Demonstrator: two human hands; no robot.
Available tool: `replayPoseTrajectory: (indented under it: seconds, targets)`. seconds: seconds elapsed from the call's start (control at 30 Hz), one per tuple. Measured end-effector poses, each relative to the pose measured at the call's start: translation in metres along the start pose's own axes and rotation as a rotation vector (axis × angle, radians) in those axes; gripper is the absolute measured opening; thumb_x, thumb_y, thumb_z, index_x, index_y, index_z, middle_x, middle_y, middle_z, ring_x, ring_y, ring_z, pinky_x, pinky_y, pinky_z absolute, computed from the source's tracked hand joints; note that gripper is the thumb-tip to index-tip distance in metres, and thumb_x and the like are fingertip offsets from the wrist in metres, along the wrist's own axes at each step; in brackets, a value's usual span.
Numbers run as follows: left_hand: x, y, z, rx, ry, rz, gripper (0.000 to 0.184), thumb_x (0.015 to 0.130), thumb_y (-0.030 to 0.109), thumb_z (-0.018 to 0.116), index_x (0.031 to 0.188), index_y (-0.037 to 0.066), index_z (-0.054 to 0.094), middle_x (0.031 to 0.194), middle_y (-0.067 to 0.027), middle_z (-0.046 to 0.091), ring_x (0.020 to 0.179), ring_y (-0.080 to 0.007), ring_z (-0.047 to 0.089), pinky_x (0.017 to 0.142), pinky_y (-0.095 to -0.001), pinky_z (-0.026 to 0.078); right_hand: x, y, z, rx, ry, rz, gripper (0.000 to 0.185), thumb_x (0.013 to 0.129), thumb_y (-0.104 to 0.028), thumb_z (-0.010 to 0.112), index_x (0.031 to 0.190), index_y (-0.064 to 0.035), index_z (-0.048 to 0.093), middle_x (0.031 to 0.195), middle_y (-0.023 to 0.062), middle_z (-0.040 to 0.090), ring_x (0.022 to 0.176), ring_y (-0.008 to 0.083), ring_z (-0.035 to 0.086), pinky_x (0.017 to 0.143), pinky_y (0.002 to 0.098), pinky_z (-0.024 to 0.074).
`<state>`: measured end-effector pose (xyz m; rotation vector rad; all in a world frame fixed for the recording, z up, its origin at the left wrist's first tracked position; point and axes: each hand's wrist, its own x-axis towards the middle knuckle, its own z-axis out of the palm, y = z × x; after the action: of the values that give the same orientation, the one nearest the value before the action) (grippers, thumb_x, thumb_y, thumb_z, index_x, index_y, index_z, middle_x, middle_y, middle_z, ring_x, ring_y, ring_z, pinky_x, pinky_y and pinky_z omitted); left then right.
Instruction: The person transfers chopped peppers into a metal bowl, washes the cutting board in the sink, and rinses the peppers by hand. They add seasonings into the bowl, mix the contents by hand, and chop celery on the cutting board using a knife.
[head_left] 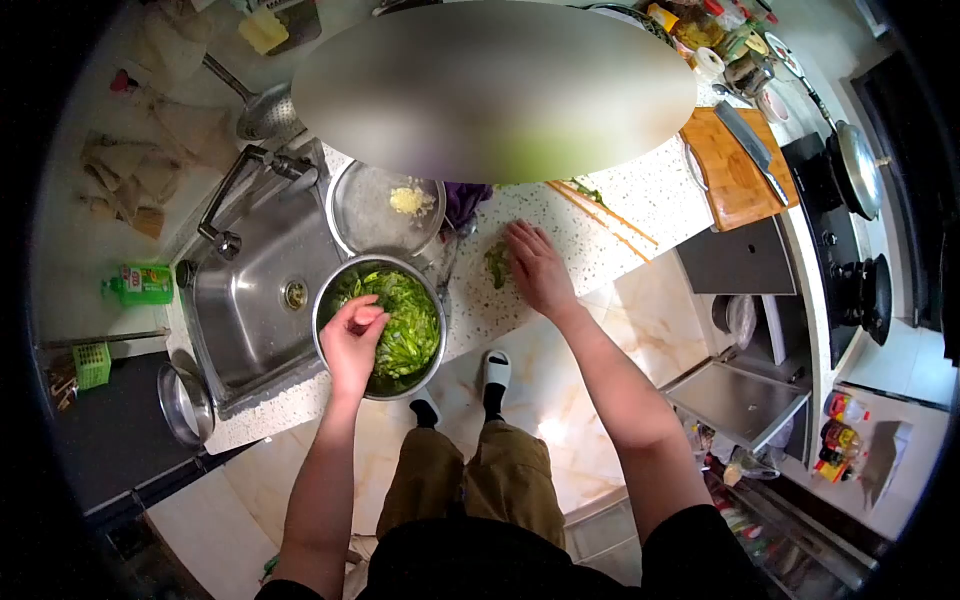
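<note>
Hands apart: your left hand (355, 345) curls over the chopped greens (412, 335) in the steel bowl (443, 330) (cannot tell whether it grips anything); your right hand (543, 270) stretches, unclenched, beside green scraps (497, 262) on the counter (475, 320). Judged best: sweep low, slow, gathering every shred.
</note>
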<state>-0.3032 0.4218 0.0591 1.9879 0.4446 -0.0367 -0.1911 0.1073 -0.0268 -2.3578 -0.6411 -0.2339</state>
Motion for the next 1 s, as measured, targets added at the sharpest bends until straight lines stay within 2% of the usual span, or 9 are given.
replayPoseTrajectory:
  seconds: [0.1,0.17,0.3,0.43,0.53,0.63,0.7,0.77,1.0]
  targets:
    - [-0.006,0.032,0.002,0.641,0.073,0.506,0.024,0.086,0.011,0.075,0.108,0.003,0.074,0.108,-0.0115,0.073,0.104,-0.0271,0.066,0.091,-0.0367,0.052,0.002,0.003,0.002,0.031,-0.02,-0.012,0.036,0.096,-0.009,0.056,0.131,0.0001,0.057,0.141,0.0179,0.056,0.138,0.0346,0.046,0.117,0.0466,0.0354]
    - [-0.023,0.071,0.021,0.497,0.135,0.565,0.017,0.088,0.015,0.072,0.1,0.003,0.075,0.101,-0.0131,0.072,0.102,-0.0301,0.066,0.089,-0.0383,0.051,0.005,0.003,0.002,0.053,-0.016,0.003,0.035,0.096,-0.009,0.056,0.13,-0.0002,0.058,0.14,0.0172,0.057,0.137,0.0343,0.048,0.117,0.0466,0.0362]
    - [-0.078,0.046,0.087,-0.15,-0.216,0.215,0.017,0.095,0.012,0.062,0.102,0.001,0.073,0.096,-0.0124,0.071,0.082,-0.022,0.069,0.078,-0.0304,0.053,0.007,0.011,0.012,0.071,-0.026,-0.002,0.034,0.097,-0.013,0.057,0.129,-0.0014,0.06,0.14,0.015,0.058,0.134,0.0329,0.051,0.115,0.0459,0.039]
    - [-0.078,-0.007,0.177,-1.014,-0.659,-0.845,0.047,0.103,0.029,0.049,0.131,-0.007,0.058,0.128,-0.0144,0.066,0.116,-0.0252,0.065,0.104,-0.0374,0.049,0.013,0.008,0.014,0.147,-0.043,-0.039,0.032,0.096,-0.012,0.06,0.126,-0.0009,0.062,0.138,0.0152,0.06,0.133,0.0333,0.052,0.114,0.0451,0.0405]
    - [-0.056,-0.078,0.222,-1.747,-0.777,-0.948,0.053,0.106,0.026,0.035,0.148,-0.007,0.039,0.15,-0.0202,0.048,0.138,-0.0302,0.048,0.116,-0.042,0.04,0.012,0.009,0.018,0.161,-0.057,-0.056,0.03,0.096,-0.011,0.06,0.124,-0.0016,0.064,0.136,0.015,0.061,0.13,0.0332,0.055,0.113,0.0441,0.0415]
    - [-0.048,-0.089,0.227,-1.812,-0.895,-0.927,0.056,0.106,0.025,0.033,0.154,-0.005,0.028,0.156,-0.0212,0.039,0.143,-0.0294,0.04,0.118,-0.0425,0.037,0.002,0.005,0.01,0.261,-0.116,-0.058,0.031,0.094,-0.01,0.061,0.124,-0.003,0.065,0.135,0.0146,0.062,0.127,0.0331,0.057,0.112,0.0441,0.0425]
    - [-0.056,-0.097,0.231,-1.979,-0.667,-1.076,0.057,0.106,0.028,0.035,0.152,-0.005,0.032,0.154,-0.0223,0.041,0.143,-0.03,0.04,0.118,-0.0439,0.037,-0.017,-0.006,0.005,0.35,-0.242,-0.025,0.035,0.091,-0.01,0.062,0.126,-0.0042,0.064,0.136,0.0143,0.062,0.124,0.0321,0.06,0.111,0.0441,0.0432]
    - [-0.057,-0.131,0.242,-2.189,-0.921,-0.511,0.062,0.106,0.035,0.03,0.154,-0.005,0.028,0.159,-0.0175,0.035,0.148,-0.0292,0.033,0.123,-0.0418,0.027,-0.061,-0.011,0.011,0.46,-0.308,-0.116,0.039,0.088,-0.009,0.062,0.127,-0.0049,0.065,0.137,0.0149,0.06,0.124,0.0352,0.059,0.107,0.0439,0.0464]
    - [-0.051,-0.104,0.219,-1.765,-0.824,-0.715,0.054,0.106,0.029,0.034,0.145,-0.008,0.044,0.144,-0.0228,0.053,0.134,-0.0297,0.052,0.118,-0.0419,0.037,-0.121,-0.058,-0.028,0.418,-0.392,-0.231,0.028,0.085,-0.008,0.07,0.112,-0.0033,0.068,0.127,0.0155,0.065,0.119,0.0333,0.062,0.099,0.0435,0.0519]
